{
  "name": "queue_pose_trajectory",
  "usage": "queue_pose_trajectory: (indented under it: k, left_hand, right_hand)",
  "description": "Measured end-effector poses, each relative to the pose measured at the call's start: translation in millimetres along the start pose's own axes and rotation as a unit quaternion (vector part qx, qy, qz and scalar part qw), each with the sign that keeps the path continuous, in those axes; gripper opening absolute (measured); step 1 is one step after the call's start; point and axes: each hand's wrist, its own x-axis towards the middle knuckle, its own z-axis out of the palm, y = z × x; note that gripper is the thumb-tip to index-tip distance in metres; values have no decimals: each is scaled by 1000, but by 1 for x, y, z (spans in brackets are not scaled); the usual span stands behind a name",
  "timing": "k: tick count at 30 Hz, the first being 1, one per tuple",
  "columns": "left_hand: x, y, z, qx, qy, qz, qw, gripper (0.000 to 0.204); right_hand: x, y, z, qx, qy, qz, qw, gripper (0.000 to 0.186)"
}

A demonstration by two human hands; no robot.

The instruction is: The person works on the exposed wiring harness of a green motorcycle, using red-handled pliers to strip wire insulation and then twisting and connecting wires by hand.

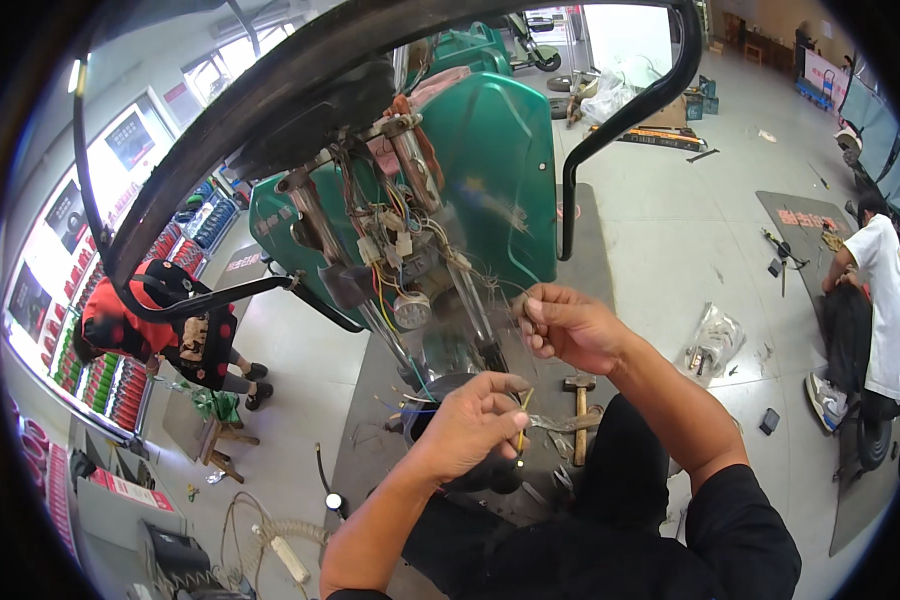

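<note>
In front of me stands a scooter with a green body panel (505, 170) and its front fork tubes (320, 225) bared. A tangle of coloured wires and pale connectors (400, 245) hangs between the tubes, above a round silver part (411, 310). My left hand (470, 425) is closed in a pinch on a thin yellow wire (525, 402), low in front of the fork. Higher and to the right, my right hand (575, 325) pinches at the end of a thin wire running from the harness; its fingertips partly hide what they hold. The two hands are apart.
A black tubular frame (620, 115) arches over the scooter. On the mat lie a hammer (581, 415) and pliers (563, 480). A plastic bag of parts (715, 340) rests at right. One person (160, 320) bends at left; another (880, 290) crouches at right.
</note>
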Motion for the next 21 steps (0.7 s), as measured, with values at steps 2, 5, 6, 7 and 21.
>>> queue_pose_trajectory:
  k: [2,5,6,7,21]
  left_hand:
    - [-1,-2,-2,47,14,0,999,41]
    - [0,14,-7,148,113,57,981,36]
    - [-1,25,-7,205,155,101,961,33]
    - [4,29,-12,258,195,149,935,32]
    - [39,85,-50,697,185,416,554,35]
  right_hand:
    - [-2,-1,3,-21,7,11,1000,17]
    - [-7,-4,0,-101,21,9,995,21]
    - [-5,-2,-6,-153,40,2,987,22]
    - [-4,0,-10,-203,61,-6,977,24]
    - [-11,-6,6,-301,12,-40,953,24]
